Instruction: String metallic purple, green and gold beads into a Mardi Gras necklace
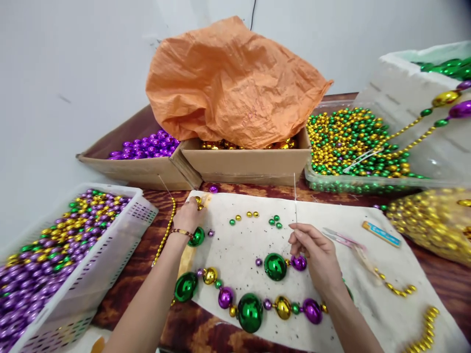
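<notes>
My right hand [311, 245] pinches a long thin needle [295, 196], which points straight up. Just below that hand lie a purple bead [299, 263] and a large green bead [274, 266], with small beads beside them. At the cloth's far left corner, the fingers of my left hand [188, 215] close around a shiny gold bead [198, 200], partly hidden by them. A green bead [197, 237] rests just under my left wrist. Nearer to me, a string of large and small beads [250, 312] in green, gold and purple curves across the white cloth [235, 245].
A white basket [138, 201] of mixed beads stands left. Behind are cardboard boxes [246, 164] with an orange bag [235, 83] on top, and a clear tub [316, 179] of beads. Scissors [344, 239] and a small blue-yellow packet [381, 234] lie on the right.
</notes>
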A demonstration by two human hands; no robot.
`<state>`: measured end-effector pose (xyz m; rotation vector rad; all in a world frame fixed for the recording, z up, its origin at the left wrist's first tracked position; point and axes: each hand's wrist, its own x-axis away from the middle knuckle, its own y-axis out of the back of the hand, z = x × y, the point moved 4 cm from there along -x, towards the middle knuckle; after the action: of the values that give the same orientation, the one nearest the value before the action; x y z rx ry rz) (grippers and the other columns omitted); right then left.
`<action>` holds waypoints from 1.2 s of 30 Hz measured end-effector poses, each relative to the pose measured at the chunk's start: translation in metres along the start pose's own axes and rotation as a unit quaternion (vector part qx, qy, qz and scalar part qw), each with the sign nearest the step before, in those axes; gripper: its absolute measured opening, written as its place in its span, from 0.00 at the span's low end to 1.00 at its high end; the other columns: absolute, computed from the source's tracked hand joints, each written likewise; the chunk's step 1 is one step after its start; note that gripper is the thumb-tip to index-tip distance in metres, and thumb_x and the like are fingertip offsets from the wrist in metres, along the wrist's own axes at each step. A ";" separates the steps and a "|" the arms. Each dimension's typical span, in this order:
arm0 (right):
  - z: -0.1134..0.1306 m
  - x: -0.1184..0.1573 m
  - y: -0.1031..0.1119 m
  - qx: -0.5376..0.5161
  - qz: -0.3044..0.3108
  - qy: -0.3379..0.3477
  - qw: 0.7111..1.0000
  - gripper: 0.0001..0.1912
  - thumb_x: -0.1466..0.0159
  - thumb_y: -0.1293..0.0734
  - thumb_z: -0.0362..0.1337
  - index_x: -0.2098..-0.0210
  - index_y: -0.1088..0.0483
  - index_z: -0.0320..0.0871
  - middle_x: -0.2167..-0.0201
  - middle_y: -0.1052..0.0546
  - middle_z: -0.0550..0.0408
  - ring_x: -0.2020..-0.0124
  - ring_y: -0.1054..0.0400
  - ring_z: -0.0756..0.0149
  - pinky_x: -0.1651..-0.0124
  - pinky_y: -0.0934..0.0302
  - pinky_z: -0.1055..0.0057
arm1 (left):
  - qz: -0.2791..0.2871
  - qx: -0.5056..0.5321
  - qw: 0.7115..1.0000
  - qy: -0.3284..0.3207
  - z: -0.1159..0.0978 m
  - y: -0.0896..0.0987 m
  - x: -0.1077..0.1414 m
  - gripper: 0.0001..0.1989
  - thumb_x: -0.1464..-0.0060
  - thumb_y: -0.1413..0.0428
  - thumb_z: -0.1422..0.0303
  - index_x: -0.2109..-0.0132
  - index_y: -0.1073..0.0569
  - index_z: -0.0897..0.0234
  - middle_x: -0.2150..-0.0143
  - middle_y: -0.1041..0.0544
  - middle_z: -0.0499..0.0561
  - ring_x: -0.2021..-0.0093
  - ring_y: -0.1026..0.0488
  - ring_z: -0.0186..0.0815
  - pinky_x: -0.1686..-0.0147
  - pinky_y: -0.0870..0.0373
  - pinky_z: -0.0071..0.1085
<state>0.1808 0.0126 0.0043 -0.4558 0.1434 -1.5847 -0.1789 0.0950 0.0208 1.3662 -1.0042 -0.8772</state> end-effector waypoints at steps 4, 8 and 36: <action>-0.005 0.001 0.004 0.002 0.000 0.002 1.000 0.09 0.37 0.33 0.39 0.58 0.27 0.44 0.72 0.27 0.57 0.77 0.34 0.71 0.76 0.41 0.76 | -0.027 0.053 0.998 -0.034 -0.004 0.009 0.006 0.15 0.48 0.47 0.63 0.54 0.32 0.63 0.54 0.26 0.61 0.53 0.27 0.50 0.54 0.32 0.43; 0.002 0.001 -0.011 0.023 0.038 0.021 0.999 0.09 0.35 0.34 0.39 0.58 0.27 0.43 0.73 0.26 0.56 0.76 0.33 0.71 0.75 0.41 0.75 | -0.049 0.264 0.958 -0.104 -0.025 0.024 0.027 0.16 0.46 0.47 0.63 0.51 0.30 0.63 0.51 0.28 0.56 0.53 0.28 0.40 0.52 0.32 0.35; -0.017 0.012 -0.035 0.184 0.148 0.042 0.971 0.14 0.32 0.39 0.43 0.54 0.29 0.42 0.73 0.27 0.56 0.76 0.33 0.70 0.71 0.39 0.74 | 0.133 0.694 0.705 -0.059 -0.099 0.010 0.094 0.14 0.49 0.38 0.65 0.54 0.27 0.60 0.60 0.27 0.50 0.59 0.28 0.36 0.53 0.32 0.36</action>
<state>0.1418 0.0002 0.0039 -0.0709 -0.0210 -1.2978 -0.0540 0.0428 0.0418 2.2676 -2.0839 0.2345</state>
